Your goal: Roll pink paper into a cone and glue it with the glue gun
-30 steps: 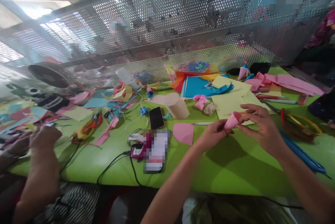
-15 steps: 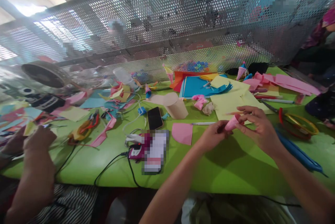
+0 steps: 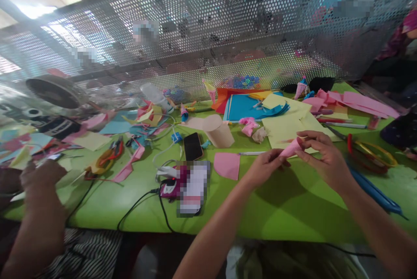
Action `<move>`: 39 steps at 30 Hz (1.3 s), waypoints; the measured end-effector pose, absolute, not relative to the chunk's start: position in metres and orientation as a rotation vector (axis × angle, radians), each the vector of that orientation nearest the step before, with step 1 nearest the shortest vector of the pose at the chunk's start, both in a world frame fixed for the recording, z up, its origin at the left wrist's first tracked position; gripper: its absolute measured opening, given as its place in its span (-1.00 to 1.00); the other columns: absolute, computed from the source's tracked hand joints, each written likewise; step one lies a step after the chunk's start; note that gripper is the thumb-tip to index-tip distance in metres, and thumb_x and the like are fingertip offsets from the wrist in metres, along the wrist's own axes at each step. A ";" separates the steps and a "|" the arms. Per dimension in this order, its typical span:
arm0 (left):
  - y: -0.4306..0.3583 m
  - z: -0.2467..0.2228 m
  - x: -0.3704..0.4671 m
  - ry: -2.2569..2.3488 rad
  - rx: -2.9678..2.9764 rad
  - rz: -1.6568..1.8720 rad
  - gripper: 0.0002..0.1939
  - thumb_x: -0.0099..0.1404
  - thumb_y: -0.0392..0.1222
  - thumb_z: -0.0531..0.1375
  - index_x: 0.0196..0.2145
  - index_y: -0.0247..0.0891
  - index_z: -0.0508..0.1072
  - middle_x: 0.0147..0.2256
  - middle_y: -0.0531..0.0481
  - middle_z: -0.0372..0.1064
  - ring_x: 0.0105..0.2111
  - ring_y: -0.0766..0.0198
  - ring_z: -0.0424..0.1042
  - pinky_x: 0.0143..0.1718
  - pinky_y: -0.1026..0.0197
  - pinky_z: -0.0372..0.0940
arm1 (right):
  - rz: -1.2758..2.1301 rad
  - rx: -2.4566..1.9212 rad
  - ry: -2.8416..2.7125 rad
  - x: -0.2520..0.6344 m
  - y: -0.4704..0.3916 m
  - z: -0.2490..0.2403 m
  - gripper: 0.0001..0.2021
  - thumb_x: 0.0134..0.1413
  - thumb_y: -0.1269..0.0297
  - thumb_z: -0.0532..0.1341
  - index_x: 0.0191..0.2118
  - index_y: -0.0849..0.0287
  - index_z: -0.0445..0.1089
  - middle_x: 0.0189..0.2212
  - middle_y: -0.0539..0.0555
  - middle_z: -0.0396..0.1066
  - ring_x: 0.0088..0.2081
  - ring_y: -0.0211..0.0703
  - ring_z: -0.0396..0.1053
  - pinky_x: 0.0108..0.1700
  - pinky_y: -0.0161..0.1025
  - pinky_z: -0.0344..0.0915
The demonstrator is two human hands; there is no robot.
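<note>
A small rolled pink paper is held above the green table between both my hands. The fingers of my left hand pinch its lower left end. At its upper right end, my right hand grips it with thumb and fingertips. Behind the hands lies a pale yellow sheet. A pink paper piece with a rounded corner lies left of my left hand, beside a white pen. Crumpled pink paper rests farther back.
Scissors and a blue case lie at the right. A beige paper roll, a black phone and cables are left of centre. Another person's hands work at the far left. A perforated metal screen stands behind.
The pink roll has turned and now shows more of its length between my fingers. The other person's hands have shifted slightly left.
</note>
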State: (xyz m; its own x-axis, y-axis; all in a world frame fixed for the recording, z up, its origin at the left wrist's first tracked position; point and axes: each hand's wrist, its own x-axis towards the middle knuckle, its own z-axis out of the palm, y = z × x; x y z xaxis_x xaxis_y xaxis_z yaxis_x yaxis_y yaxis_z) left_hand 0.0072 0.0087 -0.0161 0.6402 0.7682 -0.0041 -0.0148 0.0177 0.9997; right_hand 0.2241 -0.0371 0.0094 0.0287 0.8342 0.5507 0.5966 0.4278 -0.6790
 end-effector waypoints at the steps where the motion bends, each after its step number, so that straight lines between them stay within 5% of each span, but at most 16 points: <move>1: 0.009 -0.015 0.007 0.683 1.424 0.692 -0.36 0.38 0.29 0.29 0.09 -0.37 0.53 -0.18 -0.20 0.58 -0.28 0.23 0.50 -0.14 0.17 0.38 | 0.294 -1.263 -1.668 0.224 -0.037 0.009 -0.86 0.30 0.08 0.33 -0.24 0.00 0.54 0.07 0.12 0.48 0.12 0.14 0.43 0.20 0.18 0.33; 21: 0.008 -0.013 0.007 0.681 1.224 0.724 -0.44 0.31 0.18 0.36 0.04 -0.35 0.57 -0.20 -0.15 0.59 -0.31 0.26 0.46 -0.13 0.20 0.34 | 0.306 -1.247 -1.675 0.225 -0.036 0.007 -0.86 0.32 0.11 0.32 -0.27 -0.01 0.54 0.07 0.10 0.46 0.12 0.13 0.41 0.19 0.17 0.31; 29: 0.008 -0.014 0.008 0.659 1.301 0.717 -0.35 0.36 0.22 0.34 0.19 -0.34 0.52 -0.01 -0.28 0.57 -0.08 0.11 0.55 -0.06 0.15 0.38 | 0.290 -1.237 -1.693 0.225 -0.036 0.006 -0.87 0.33 0.12 0.32 -0.24 0.00 0.54 0.08 0.10 0.45 0.12 0.10 0.42 0.19 0.13 0.31; 39: 0.009 -0.018 0.008 0.660 1.360 0.727 -0.37 0.38 0.23 0.33 0.15 -0.34 0.55 -0.06 -0.25 0.59 -0.08 0.09 0.57 -0.08 0.16 0.40 | 0.235 -1.225 -1.739 0.225 -0.035 0.003 -0.92 0.31 0.16 0.34 -0.21 0.00 0.53 0.10 0.10 0.45 0.12 0.13 0.42 0.16 0.13 0.35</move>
State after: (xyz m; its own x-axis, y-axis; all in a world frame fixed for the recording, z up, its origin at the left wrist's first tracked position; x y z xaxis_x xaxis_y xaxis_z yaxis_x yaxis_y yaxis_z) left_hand 0.0083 0.0091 -0.0180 0.6208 0.7840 -0.0022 -0.0780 0.0645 0.9949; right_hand 0.2253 -0.0352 0.0030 -0.0348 0.8083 0.5878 0.6232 0.4773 -0.6195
